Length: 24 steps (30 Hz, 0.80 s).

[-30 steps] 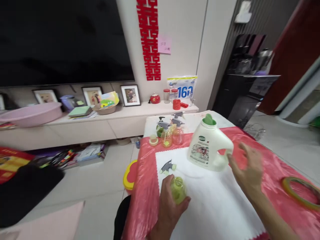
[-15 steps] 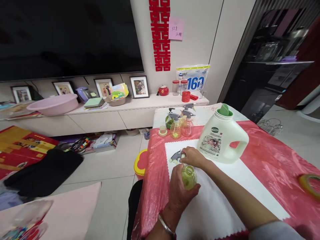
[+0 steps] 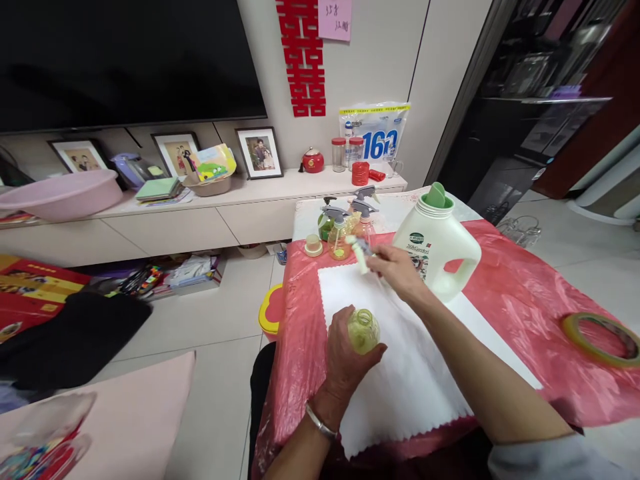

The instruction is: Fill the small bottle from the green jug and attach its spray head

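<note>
My left hand [image 3: 345, 347] is wrapped round a small clear yellow-green bottle [image 3: 364, 332], its neck uncapped and facing up. Above the white cloth [image 3: 415, 353], my right hand [image 3: 397, 270] grips a grey and cream spray head [image 3: 361, 253], slightly smeared by motion. Right beside that hand stands a large pale green detergent jug [image 3: 453, 247] with a green cap sitting in its mouth. Behind the spray head are several spray bottles [image 3: 339, 241] with grey triggers. A round cream cap [image 3: 313, 245] rests to their left.
Red plastic sheeting [image 3: 515, 293] covers the table. A roll of yellow tape [image 3: 600, 339] lies at the right. Left of the table are a yellow-rimmed bin [image 3: 270, 313] and a pink surface [image 3: 150, 407]. A white cabinet [image 3: 195, 227] with picture frames and a pink basin [image 3: 65, 193] runs along the wall.
The spray head in my right hand has moved up and away from the bottle, towards the other spray bottles. My left hand keeps its hold on the bottle. The camera view has shifted.
</note>
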Each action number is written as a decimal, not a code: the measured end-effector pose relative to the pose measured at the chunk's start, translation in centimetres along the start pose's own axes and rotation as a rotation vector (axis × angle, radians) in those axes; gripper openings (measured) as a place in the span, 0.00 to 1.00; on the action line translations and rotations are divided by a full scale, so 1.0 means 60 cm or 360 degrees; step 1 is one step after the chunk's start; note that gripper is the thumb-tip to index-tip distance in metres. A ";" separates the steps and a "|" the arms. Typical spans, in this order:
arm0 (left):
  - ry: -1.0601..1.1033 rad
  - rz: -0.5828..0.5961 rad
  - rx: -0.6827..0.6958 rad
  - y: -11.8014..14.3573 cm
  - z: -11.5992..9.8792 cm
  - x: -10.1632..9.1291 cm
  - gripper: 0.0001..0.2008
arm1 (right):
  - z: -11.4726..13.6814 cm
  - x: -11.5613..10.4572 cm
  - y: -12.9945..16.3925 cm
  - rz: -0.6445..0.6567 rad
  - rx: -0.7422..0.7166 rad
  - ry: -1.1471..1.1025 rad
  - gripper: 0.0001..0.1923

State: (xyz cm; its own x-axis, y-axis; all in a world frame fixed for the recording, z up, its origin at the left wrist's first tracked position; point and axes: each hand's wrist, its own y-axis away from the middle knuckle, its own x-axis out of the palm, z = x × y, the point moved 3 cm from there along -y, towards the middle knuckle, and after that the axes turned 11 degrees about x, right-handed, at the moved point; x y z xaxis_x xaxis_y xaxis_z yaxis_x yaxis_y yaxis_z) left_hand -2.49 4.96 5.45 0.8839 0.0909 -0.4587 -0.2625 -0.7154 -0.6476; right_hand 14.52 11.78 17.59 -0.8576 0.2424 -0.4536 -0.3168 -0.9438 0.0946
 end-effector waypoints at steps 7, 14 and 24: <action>0.0099 0.0049 -0.0044 -0.002 -0.004 -0.003 0.41 | 0.063 -0.079 0.094 -0.0140 -0.0223 -0.0774 0.21; 0.0100 0.0064 -0.0047 -0.003 -0.007 -0.005 0.41 | 0.071 -0.064 0.127 -0.0151 -0.0303 -0.1132 0.16; 0.0092 0.0034 0.0004 0.002 0.001 0.002 0.41 | -0.018 -0.005 0.135 0.0098 -0.0154 -0.1013 0.17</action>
State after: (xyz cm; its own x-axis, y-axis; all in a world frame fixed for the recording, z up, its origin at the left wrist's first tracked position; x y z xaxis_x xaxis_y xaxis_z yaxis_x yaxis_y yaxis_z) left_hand -2.44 4.92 5.29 0.8990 0.0354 -0.4365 -0.2823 -0.7152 -0.6394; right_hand 12.66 3.82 17.55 -0.9551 0.2450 0.1669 -0.2468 -0.9690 0.0101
